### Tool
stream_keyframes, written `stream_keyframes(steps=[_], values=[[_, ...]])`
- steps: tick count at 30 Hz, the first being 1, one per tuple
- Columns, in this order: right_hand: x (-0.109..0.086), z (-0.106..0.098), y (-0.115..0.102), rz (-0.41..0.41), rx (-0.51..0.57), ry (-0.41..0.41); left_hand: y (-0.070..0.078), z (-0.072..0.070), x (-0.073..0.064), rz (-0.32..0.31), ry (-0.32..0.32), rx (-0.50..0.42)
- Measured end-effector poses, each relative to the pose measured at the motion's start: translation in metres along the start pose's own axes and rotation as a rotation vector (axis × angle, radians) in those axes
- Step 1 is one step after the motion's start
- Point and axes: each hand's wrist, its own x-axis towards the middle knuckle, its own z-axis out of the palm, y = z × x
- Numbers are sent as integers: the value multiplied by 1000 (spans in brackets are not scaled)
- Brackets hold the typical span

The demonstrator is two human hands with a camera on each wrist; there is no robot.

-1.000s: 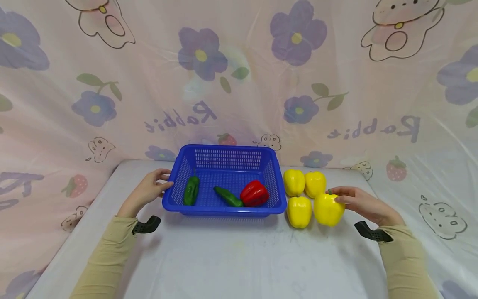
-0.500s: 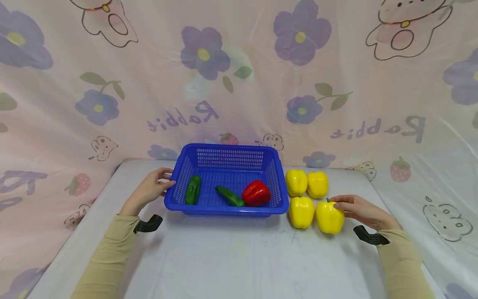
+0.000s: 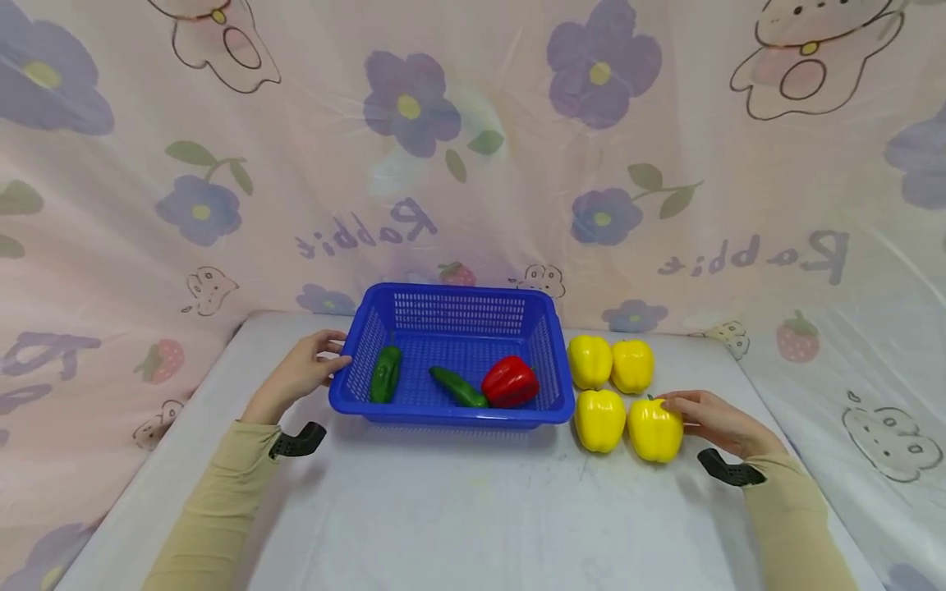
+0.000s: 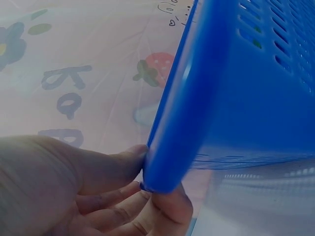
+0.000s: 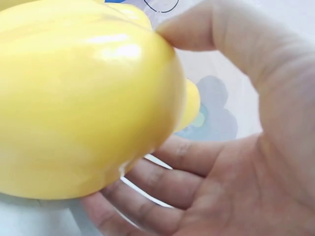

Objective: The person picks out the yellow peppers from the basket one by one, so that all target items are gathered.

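Observation:
My left hand pinches the left rim of a blue plastic basket; the left wrist view shows the thumb on one side of the rim and fingers curled beneath. Inside the basket lie a red bell pepper, a slim green pepper and another green pepper by the left wall. To the right of the basket, my right hand holds a yellow bell pepper that stands stem up. In the right wrist view, thumb and fingers lie around this yellow pepper, and its far side is hidden.
Three more yellow bell peppers stand close by: one beside the held one, and two behind, left and right. The white tabletop stretches in front. A patterned curtain hangs right behind the basket.
My right hand has lowered the yellow bell pepper, turning it stem up, to the front right of the yellow group. The left hand keeps its hold on the basket; the head view shifts slightly.

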Motion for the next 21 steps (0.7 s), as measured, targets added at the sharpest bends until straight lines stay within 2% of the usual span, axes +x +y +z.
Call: stream_keyframes(steps=[8,21], values=[[-2,5,5,12,18,39,0,1,-2,1,7,4],[-2,4,5,-27,87,49,1,1,-2,5,15,18]])
